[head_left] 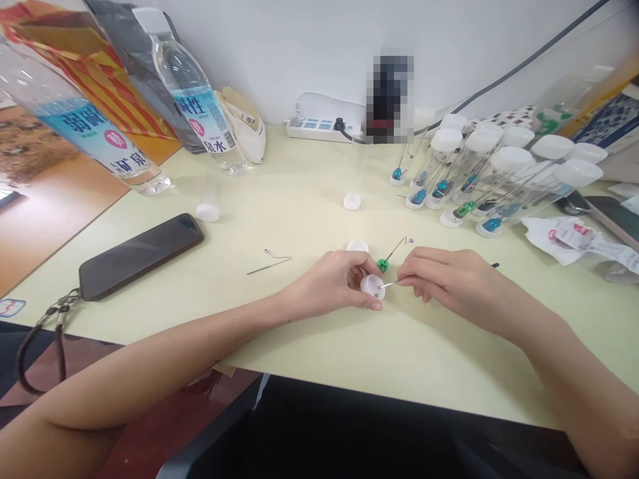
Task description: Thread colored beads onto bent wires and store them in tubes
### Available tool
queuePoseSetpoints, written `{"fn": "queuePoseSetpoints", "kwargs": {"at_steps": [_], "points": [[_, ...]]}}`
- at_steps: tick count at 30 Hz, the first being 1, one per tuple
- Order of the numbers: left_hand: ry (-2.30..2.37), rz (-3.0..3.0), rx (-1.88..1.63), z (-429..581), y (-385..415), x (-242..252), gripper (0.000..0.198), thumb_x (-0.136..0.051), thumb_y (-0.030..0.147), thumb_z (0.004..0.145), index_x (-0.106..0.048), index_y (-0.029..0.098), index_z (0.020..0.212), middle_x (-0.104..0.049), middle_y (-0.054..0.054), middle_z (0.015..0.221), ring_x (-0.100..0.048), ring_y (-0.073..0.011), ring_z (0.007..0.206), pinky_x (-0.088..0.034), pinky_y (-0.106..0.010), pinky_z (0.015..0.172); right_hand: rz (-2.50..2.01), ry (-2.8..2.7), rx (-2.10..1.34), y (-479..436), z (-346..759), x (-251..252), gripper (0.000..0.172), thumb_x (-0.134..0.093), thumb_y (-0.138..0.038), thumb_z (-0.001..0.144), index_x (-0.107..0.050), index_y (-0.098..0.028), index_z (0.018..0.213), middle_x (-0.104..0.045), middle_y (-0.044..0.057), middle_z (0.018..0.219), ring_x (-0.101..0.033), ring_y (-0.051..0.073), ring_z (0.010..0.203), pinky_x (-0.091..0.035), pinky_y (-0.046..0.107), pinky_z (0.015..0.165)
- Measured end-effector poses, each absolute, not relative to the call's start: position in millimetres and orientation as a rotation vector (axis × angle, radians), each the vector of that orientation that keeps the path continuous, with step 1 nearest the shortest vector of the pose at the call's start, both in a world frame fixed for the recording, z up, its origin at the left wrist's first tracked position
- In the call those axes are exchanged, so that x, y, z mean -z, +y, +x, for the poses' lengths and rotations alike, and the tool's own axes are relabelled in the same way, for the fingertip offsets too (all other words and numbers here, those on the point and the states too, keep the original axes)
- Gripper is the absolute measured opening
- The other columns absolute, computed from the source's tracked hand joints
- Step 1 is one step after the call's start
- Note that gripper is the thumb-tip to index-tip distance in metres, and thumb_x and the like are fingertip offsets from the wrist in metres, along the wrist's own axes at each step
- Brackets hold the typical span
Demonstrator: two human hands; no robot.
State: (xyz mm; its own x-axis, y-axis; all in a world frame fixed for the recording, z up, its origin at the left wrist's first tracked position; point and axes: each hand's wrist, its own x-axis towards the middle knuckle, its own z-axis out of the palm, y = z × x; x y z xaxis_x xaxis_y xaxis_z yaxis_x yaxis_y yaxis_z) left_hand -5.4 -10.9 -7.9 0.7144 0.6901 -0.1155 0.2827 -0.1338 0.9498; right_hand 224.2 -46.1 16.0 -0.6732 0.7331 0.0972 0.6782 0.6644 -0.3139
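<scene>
My left hand (344, 279) is closed around a small round white cap (370, 293), its hollow side tilted toward my right hand. A tiny dark dot shows inside the cap. My right hand (444, 276) pinches a thin metal-tipped tool (389, 285), and its tip reaches into the cap. A dark end (495, 265) sticks out behind my right hand. Just beyond the held cap stands a green plastic piece (383, 265) with a bent wire (403, 241) rising from it. Another white cap (358, 247) lies behind my left fingers. To the left, a loose bent wire (269, 263) rests on the table.
Several clear tubes with white caps (512, 158) stand at the right, holding blue and green pieces. A phone (142, 256) and water bottles (192, 100) are at left. A power strip (324, 126) sits by the wall. One white cap (352, 201) lies mid-table.
</scene>
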Motion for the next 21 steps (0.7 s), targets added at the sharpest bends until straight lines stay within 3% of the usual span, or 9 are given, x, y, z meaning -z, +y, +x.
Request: {"fn": "queuePoseSetpoints", "kwargs": {"at_steps": [7, 11, 14, 17, 21], "points": [[0.819, 1.927, -0.366, -5.6, -12.2, 9.6, 0.035, -0.08, 0.029, 0.064, -0.066, 0.019, 0.093, -0.059, -0.001, 0.084, -0.051, -0.0124, 0.068, -0.042, -0.025, 0.06, -1.043, -2.352, -0.325, -49.7, 217.7, -22.4, 0.015, -0.048, -0.013, 0.092, -0.059, -0.019, 0.086, -0.058, -0.002, 0.068, -0.054, 0.008, 0.053, -0.042, 0.021, 0.052], [0.899, 1.991, -0.37, -5.8, -14.3, 3.6, 0.047, -0.082, 0.04, 0.059, -0.061, 0.018, 0.095, -0.055, 0.0, 0.08, -0.049, -0.0127, 0.066, -0.039, -0.025, 0.057, -0.994, -2.231, -0.297, -52.3, 214.6, -22.4, 0.012, -0.053, -0.012, 0.09, -0.06, -0.02, 0.086, -0.059, -0.003, 0.065, -0.053, 0.008, 0.051, -0.041, 0.022, 0.049], [0.931, 1.974, -0.456, -7.0, -14.4, 0.1, 0.041, -0.07, 0.048, 0.073, -0.055, 0.019, 0.098, -0.059, -0.002, 0.091, -0.05, -0.0125, 0.067, -0.04, -0.026, 0.059, -0.973, -2.15, -0.244, -53.2, 213.6, -21.8, 0.012, -0.057, -0.011, 0.088, -0.062, -0.021, 0.085, -0.06, -0.003, 0.063, -0.054, 0.009, 0.051, -0.042, 0.022, 0.048], [0.918, 2.182, -0.618, -5.9, -10.3, 4.6, 0.026, -0.058, 0.04, 0.086, -0.055, 0.018, 0.1, -0.059, -0.005, 0.099, -0.051, -0.0157, 0.079, -0.043, -0.029, 0.07, -0.939, -2.047, -0.202, -53.9, 212.9, -19.3, 0.013, -0.06, -0.009, 0.085, -0.063, -0.022, 0.086, -0.061, -0.002, 0.064, -0.055, 0.009, 0.052, -0.045, 0.023, 0.048], [1.031, 2.505, -0.747, 1.7, -1.0, 18.1, 0.022, -0.062, 0.026, 0.085, -0.06, 0.018, 0.105, -0.059, -0.008, 0.107, -0.043, -0.0243, 0.105, -0.039, -0.037, 0.09, -0.951, -1.922, -0.235, -56.4, 210.6, -14.9, 0.013, -0.061, -0.011, 0.085, -0.064, -0.023, 0.089, -0.065, 0.0, 0.073, -0.057, 0.01, 0.052, -0.046, 0.023, 0.043]]}}
